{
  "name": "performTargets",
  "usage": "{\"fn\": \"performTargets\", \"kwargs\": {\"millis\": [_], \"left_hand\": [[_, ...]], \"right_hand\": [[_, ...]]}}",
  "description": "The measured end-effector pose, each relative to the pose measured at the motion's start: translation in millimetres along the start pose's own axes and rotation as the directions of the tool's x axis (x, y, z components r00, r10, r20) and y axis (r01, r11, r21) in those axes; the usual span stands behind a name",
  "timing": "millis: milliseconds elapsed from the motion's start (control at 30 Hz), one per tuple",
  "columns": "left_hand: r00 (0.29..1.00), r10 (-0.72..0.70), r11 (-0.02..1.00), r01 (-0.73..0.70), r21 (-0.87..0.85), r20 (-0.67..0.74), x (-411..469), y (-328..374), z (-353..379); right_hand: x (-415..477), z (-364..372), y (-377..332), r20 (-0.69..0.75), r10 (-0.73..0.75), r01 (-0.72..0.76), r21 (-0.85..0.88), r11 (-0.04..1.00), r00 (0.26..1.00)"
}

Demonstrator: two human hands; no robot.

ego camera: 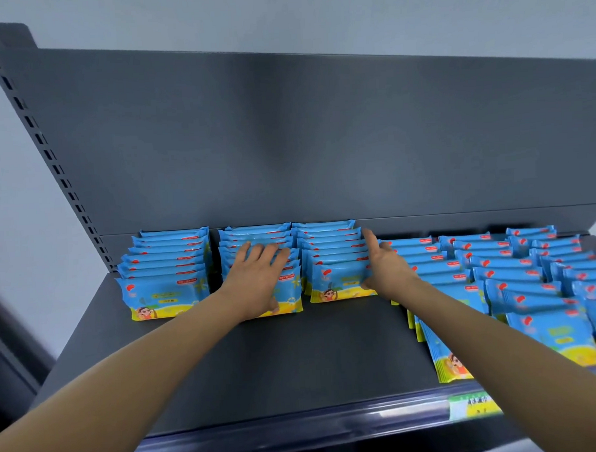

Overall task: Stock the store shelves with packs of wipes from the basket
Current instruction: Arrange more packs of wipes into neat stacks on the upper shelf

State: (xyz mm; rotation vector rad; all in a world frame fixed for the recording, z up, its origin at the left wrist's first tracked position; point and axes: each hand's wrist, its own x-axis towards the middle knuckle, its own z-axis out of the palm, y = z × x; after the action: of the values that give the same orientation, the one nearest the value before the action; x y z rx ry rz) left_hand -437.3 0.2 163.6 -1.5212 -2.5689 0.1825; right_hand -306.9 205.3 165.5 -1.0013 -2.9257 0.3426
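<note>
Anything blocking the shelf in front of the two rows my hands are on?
Nothing visible: the shelf is open from the second row under the left hand and the third row at the right hand to its front edge.

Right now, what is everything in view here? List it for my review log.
packs of wipes: dozens, blue with yellow bottoms, standing in rows on the shelf; three short rows left, longer rows right
shelf: one, dark grey
back panel: one, grey, behind the rows
slotted upright: one, grey, left edge
price label: one, green, front rail, right
left hand: on top of the middle short row
right hand: against the third short row's right side
</note>
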Motion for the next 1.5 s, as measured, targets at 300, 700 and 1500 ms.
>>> {"fn": "performTargets", "kwargs": {"millis": [300, 700, 1500], "left_hand": [[0.992, 0.065, 0.992, -0.076, -0.097, -0.111, 4, 18, -10], [0.985, 0.051, 0.985, -0.077, -0.156, -0.165, 2, 17, -14], [0.807, 0.463, 0.789, -0.564, -0.244, -0.366, 31, 138, -54]], "right_hand": [[-3, -8, 5, -0.04, 0.023, -0.022, 0.017, 1.0, 0.999], [-3, -14, -2, 0.013, 0.037, -0.038, 0.083, 0.996, 0.999], [-87, -75, 75, -0.003, 0.125, -0.12, -0.288, 0.95, 0.992]]}}
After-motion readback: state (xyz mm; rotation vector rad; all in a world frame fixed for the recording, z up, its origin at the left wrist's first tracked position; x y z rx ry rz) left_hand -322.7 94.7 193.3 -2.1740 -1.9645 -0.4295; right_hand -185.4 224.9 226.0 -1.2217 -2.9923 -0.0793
